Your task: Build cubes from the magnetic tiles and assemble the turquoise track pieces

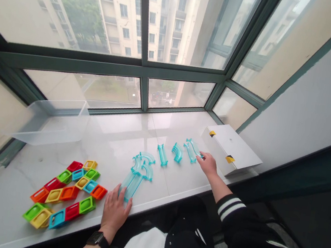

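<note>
Clear teal track pieces lie in a row on the white window ledge [109, 149]. My left hand [114, 210] rests flat near the ledge's front edge, fingers spread, touching the near end of a pair of straight track pieces [130, 184]. Just beyond those sit curved track pieces [143, 165]. Farther right lie a short straight piece [162, 155] and a small curved piece [177, 152]. My right hand [208, 163] reaches out, its fingertips pinched on the end of the rightmost teal track pieces [192, 148].
A cluster of coloured square tiles [66, 192] lies at the left front of the ledge. A clear plastic bin [50, 124] stands at the back left by the window. A white box [231, 149] sits at the right end. The window frame bounds the far side.
</note>
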`<action>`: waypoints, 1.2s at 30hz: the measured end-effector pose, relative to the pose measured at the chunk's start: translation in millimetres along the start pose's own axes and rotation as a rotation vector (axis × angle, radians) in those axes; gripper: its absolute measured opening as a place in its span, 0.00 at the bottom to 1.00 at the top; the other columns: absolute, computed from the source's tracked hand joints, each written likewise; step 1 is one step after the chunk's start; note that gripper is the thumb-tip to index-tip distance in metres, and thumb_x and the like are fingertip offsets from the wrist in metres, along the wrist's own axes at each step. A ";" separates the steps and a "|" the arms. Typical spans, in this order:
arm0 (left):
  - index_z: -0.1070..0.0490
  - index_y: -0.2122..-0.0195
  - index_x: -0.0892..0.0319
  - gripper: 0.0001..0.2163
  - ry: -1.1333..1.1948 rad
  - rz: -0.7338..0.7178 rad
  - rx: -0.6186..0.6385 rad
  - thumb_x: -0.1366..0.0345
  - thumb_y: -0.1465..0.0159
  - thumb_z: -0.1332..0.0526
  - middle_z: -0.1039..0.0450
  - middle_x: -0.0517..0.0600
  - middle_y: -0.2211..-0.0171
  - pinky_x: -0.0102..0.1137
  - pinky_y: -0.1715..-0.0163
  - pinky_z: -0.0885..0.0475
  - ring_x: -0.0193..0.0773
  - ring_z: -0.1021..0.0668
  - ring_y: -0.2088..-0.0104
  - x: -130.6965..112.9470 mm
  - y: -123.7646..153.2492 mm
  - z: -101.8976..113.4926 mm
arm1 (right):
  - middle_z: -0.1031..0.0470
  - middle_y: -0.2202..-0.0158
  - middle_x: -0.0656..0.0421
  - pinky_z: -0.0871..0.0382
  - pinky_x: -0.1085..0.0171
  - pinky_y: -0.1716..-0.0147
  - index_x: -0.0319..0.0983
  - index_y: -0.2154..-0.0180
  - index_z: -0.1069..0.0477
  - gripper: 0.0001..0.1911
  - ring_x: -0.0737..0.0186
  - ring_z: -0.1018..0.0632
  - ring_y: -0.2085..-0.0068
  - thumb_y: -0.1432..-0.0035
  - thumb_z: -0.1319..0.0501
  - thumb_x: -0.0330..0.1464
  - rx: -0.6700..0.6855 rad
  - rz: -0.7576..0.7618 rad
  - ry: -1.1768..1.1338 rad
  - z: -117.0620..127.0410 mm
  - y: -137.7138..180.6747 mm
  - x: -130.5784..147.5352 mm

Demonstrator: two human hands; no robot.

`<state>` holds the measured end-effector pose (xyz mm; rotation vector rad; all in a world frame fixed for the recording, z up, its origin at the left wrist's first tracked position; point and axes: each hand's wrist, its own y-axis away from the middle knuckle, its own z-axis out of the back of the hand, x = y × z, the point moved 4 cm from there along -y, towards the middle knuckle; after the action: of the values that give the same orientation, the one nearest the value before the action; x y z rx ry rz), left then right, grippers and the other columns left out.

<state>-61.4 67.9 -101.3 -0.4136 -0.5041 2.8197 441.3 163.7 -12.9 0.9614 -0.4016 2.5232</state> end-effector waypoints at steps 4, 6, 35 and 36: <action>0.29 0.40 0.61 0.21 0.004 0.007 0.006 0.57 0.30 0.43 0.34 0.66 0.34 0.57 0.35 0.36 0.60 0.29 0.37 -0.4 -0.4 0.6 | 0.20 0.50 0.48 0.31 0.57 0.46 0.40 0.47 0.19 0.20 0.52 0.22 0.54 0.38 0.36 0.41 -0.009 0.108 0.205 -15.3 -21.2 4.1; 0.29 0.40 0.60 0.21 0.002 0.006 0.007 0.58 0.30 0.43 0.33 0.66 0.34 0.57 0.35 0.35 0.60 0.28 0.37 -0.6 -0.5 0.7 | 0.20 0.49 0.48 0.31 0.58 0.46 0.40 0.47 0.20 0.20 0.52 0.22 0.52 0.37 0.36 0.41 -0.009 0.115 0.236 -23.5 -26.0 2.9; 0.30 0.39 0.61 0.21 0.005 0.015 0.038 0.57 0.30 0.42 0.35 0.66 0.33 0.57 0.34 0.37 0.61 0.30 0.36 0.5 1.2 -2.3 | 0.19 0.48 0.46 0.31 0.58 0.47 0.41 0.48 0.18 0.19 0.48 0.21 0.48 0.37 0.36 0.41 0.007 0.083 0.361 -62.5 -34.0 -14.2; 0.30 0.39 0.60 0.21 0.000 0.015 0.037 0.57 0.30 0.42 0.35 0.65 0.33 0.57 0.34 0.37 0.61 0.30 0.36 0.5 1.2 -2.3 | 0.19 0.48 0.46 0.31 0.58 0.46 0.40 0.48 0.18 0.20 0.48 0.21 0.48 0.37 0.36 0.41 0.012 0.081 0.362 -62.5 -33.8 -14.6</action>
<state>-61.3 67.7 -103.9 -0.4114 -0.4499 2.8383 431.8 214.5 -63.9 0.4818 -0.3184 2.7011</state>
